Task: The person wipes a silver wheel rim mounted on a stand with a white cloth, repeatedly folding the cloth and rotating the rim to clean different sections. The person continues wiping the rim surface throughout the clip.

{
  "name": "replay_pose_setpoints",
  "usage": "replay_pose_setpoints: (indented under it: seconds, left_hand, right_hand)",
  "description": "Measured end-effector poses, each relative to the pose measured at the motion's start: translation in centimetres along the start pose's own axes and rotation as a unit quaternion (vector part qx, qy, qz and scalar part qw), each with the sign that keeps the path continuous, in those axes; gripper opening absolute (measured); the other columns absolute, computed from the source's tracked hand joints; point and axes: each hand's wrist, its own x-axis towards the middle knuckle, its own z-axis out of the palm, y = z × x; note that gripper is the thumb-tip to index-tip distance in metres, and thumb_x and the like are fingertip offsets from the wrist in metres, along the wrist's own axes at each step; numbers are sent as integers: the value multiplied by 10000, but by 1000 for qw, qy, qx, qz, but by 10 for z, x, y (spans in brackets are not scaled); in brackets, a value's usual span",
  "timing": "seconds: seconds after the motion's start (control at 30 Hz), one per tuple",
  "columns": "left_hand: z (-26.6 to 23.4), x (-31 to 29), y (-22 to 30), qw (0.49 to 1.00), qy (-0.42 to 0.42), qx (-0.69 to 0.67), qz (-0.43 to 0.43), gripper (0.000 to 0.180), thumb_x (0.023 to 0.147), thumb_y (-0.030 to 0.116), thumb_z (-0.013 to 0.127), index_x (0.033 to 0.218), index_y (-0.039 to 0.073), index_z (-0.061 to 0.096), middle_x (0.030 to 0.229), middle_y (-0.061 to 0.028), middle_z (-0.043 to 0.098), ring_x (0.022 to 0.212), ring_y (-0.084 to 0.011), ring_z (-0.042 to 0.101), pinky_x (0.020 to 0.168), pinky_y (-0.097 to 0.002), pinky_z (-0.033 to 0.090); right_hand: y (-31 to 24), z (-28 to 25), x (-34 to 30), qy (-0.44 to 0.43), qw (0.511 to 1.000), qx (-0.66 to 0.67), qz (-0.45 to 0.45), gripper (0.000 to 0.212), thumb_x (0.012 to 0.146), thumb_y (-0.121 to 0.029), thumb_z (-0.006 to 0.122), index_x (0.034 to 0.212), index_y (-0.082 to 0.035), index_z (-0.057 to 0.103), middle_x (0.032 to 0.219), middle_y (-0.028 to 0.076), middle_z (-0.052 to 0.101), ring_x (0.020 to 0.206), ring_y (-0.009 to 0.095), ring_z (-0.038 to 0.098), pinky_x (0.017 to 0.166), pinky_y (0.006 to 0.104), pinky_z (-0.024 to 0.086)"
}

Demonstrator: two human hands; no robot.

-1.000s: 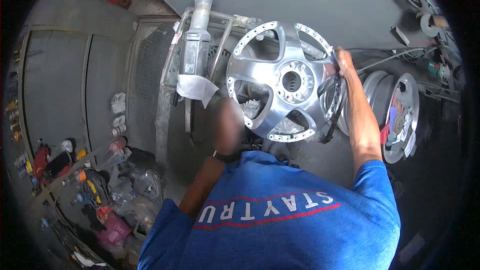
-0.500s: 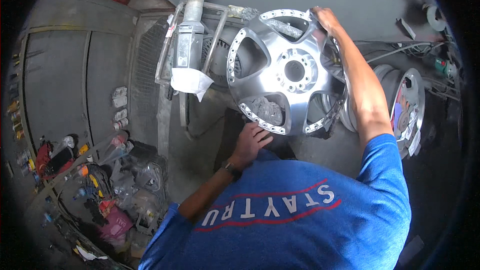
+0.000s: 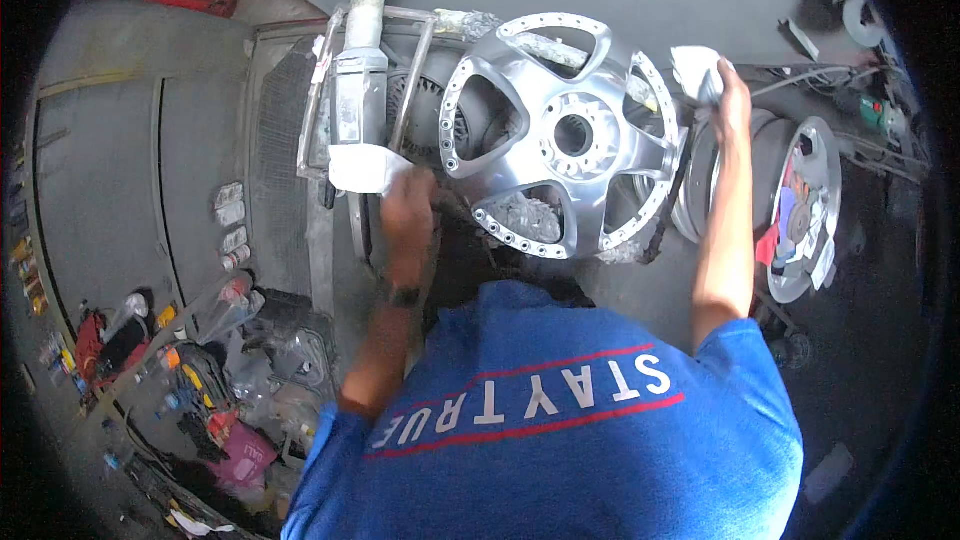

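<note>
A bare silver five-spoke alloy wheel face [image 3: 600, 172] with small holes around its rim stands tilted in front of me. To its right my right hand [image 3: 736, 100] is raised, fingers closed on a folded white sheet [image 3: 697, 72], apart from the rim. On the left, my left hand [image 3: 408, 210] is at the edge of another white sheet [image 3: 362, 169], which drapes over the lower end of a dusty grey machine [image 3: 360, 100] with a disc on top. Motion smears the left fingers, so whether they grip the sheet is unclear.
A wheel barrel [image 3: 806, 210] holding rags and loose pieces lies at the right. A metal frame [image 3: 420, 75] surrounds the machine. Plastic bags [image 3: 240, 455] and clutter line the lower left. A green power tool [image 3: 877, 116] and cables are at far right.
My right hand has left the wheel's upper rim and now holds a folded white sheet beside it. My left hand has moved from the lower rim up and left to the sheet on the machine.
</note>
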Motion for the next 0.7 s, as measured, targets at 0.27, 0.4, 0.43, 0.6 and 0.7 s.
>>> replay_pose_setpoints:
  seconds: [0.27, 0.4, 0.43, 0.6, 0.7]
  left_hand:
    - [28, 150, 62, 981, -96, -119, -121, 677, 1000, 546, 519, 1284, -59, 630, 1105, -166, 705, 954, -226, 672, 891, -327, 526]
    - [47, 166, 76, 969, -165, -102, -152, 756, 1011, 571, 460, 1288, -118, 607, 1145, -201, 708, 966, -244, 679, 914, -356, 530]
    - [51, 166, 79, 971, -167, -86, -150, 736, 1011, 564, 471, 1273, -109, 617, 1111, -176, 713, 937, -228, 671, 889, -351, 528]
    - [51, 160, 83, 979, -152, -53, -127, 653, 988, 568, 533, 1211, -34, 653, 1015, -110, 702, 886, -187, 639, 819, -343, 508]
    - [53, 143, 79, 979, -142, -79, -124, 628, 977, 582, 549, 1167, -5, 662, 914, -60, 667, 816, -177, 628, 772, -336, 502]
  right_hand:
    - [76, -51, -222, 260, 954, -23, 145, 403, 1041, -287, 546, 1190, 67, 668, 1122, 144, 721, 1067, 247, 677, 936, 405, 503]
    - [128, -35, -236, 227, 948, 96, 202, 383, 1056, -236, 501, 1213, 84, 644, 1124, 166, 716, 1010, 257, 701, 880, 390, 539]
    - [126, -25, -235, 229, 945, 113, 207, 388, 1058, -241, 506, 1239, 81, 625, 1139, 170, 711, 962, 253, 722, 754, 404, 563]
    - [129, -14, -201, 236, 919, 211, 235, 355, 1037, -219, 487, 1174, 66, 649, 1020, 155, 731, 871, 287, 731, 750, 435, 597]
    - [144, -25, -174, 252, 923, 202, 209, 347, 1021, -208, 486, 1141, 67, 660, 968, 159, 736, 809, 293, 738, 701, 437, 605]
